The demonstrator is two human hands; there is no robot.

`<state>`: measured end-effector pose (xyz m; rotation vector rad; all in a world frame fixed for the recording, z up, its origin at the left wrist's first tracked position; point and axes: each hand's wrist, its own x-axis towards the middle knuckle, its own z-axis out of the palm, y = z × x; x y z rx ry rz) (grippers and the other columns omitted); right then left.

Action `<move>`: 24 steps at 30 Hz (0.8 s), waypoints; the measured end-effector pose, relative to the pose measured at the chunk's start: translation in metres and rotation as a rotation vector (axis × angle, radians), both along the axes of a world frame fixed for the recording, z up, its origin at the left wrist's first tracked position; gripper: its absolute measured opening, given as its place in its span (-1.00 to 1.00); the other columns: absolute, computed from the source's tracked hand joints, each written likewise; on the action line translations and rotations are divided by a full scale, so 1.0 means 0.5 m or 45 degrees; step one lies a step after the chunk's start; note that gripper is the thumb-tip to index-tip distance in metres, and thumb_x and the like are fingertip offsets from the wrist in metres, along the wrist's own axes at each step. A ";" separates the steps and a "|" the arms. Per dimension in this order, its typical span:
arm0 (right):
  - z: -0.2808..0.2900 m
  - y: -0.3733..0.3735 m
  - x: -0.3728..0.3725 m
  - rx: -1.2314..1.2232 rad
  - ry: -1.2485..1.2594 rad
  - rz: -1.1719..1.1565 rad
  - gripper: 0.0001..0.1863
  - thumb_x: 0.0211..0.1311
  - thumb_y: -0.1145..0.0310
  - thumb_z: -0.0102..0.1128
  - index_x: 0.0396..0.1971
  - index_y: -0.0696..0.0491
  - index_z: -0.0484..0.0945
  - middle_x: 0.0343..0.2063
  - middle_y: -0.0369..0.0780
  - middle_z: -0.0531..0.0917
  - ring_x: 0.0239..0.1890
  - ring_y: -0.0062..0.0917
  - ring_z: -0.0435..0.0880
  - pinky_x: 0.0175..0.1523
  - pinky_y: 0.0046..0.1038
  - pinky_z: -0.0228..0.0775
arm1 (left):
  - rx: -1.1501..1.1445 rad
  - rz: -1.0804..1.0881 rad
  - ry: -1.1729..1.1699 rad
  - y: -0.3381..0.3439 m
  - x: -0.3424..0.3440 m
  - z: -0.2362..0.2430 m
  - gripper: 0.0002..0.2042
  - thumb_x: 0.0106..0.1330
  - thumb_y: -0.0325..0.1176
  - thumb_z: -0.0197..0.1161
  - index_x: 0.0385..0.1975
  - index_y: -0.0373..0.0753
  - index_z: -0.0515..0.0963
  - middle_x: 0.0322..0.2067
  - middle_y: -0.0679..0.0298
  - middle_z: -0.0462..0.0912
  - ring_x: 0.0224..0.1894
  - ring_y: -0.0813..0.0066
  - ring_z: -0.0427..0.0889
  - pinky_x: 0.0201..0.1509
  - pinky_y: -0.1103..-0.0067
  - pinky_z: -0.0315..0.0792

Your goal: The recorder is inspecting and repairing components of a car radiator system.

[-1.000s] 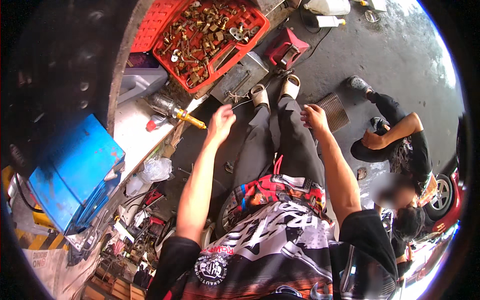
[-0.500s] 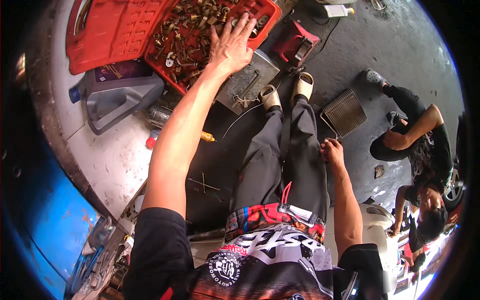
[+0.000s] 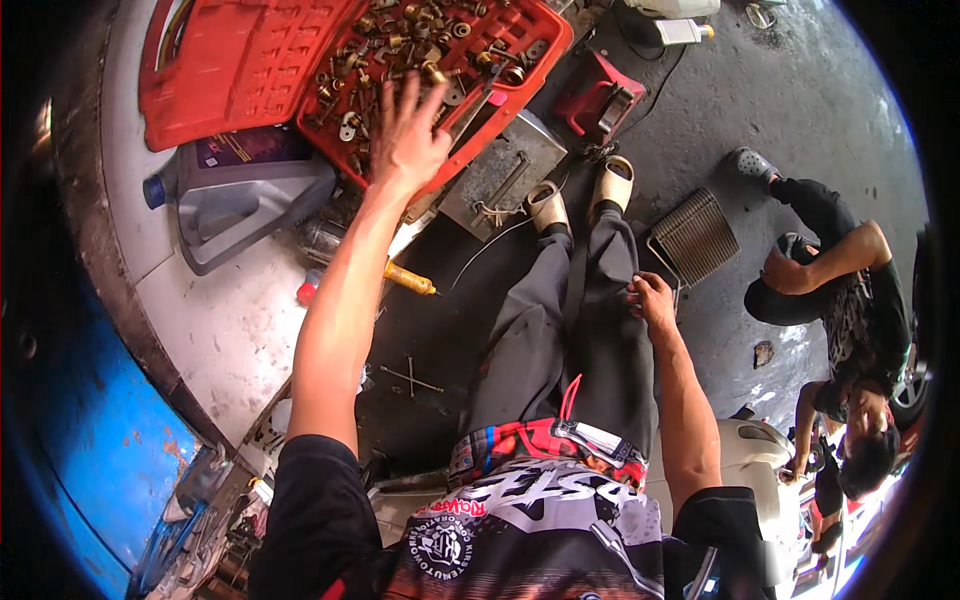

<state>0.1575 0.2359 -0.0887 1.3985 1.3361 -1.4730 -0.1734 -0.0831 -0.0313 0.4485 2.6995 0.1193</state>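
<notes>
My left hand [image 3: 405, 140] reaches over an open red plastic case [image 3: 550, 50], fingers spread and fingertips among brass fittings [image 3: 395, 40] and small metal parts. Whether the fingertips touch one is unclear. The case's lid [image 3: 225, 65] lies folded open to the left. Just below it sit a grey plastic jug [image 3: 240, 210] and a yellow-handled tool [image 3: 405, 275]. My right hand [image 3: 650, 298] hangs beside my right leg, fingers curled; whatever they hold, if anything, is hidden.
A metal box [image 3: 490, 180], red container [image 3: 595, 95] and finned metal panel [image 3: 695, 235] lie near my feet. A co-worker [image 3: 850, 330] crouches at the right. A blue panel [image 3: 100, 440] borders the lower left; a cross-shaped metal tool [image 3: 410, 378] lies below.
My left hand rose into the case over the last second, then shifted left and down from its right end. My right hand moved slightly down and stayed by my leg.
</notes>
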 end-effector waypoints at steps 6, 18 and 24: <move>-0.036 0.021 0.028 -0.049 -0.013 -0.049 -0.68 0.27 0.25 0.12 -0.05 0.08 0.49 -0.42 -0.30 0.60 -0.49 -0.63 0.55 -0.49 -0.54 0.36 | 0.318 0.222 0.044 -0.084 0.000 -0.030 -0.34 0.14 -0.29 0.14 0.33 -0.17 0.21 0.38 -0.07 0.06 0.40 -0.02 0.09 0.43 0.24 0.03; -0.021 0.006 -0.056 0.139 0.081 0.221 -0.63 0.20 0.19 0.19 -0.11 0.14 0.59 -0.40 -0.18 0.67 -0.41 -0.52 0.65 -0.28 -0.41 0.51 | 0.346 0.307 0.108 -0.058 0.031 -0.124 -0.18 0.19 -0.19 0.08 0.40 -0.34 -0.14 0.38 -0.29 -0.21 0.46 -0.14 -0.26 0.49 0.20 -0.29; -0.012 -0.176 -0.044 -0.125 -0.009 -0.187 -0.71 0.17 0.26 0.23 -0.17 0.12 0.62 -0.44 -0.21 0.69 -0.53 -0.53 0.65 -0.50 -0.43 0.50 | 0.231 0.226 0.166 -0.127 -0.005 -0.173 -0.10 0.12 -0.08 0.12 0.41 -0.27 -0.19 0.38 -0.32 -0.28 0.44 -0.22 -0.27 0.46 0.07 -0.27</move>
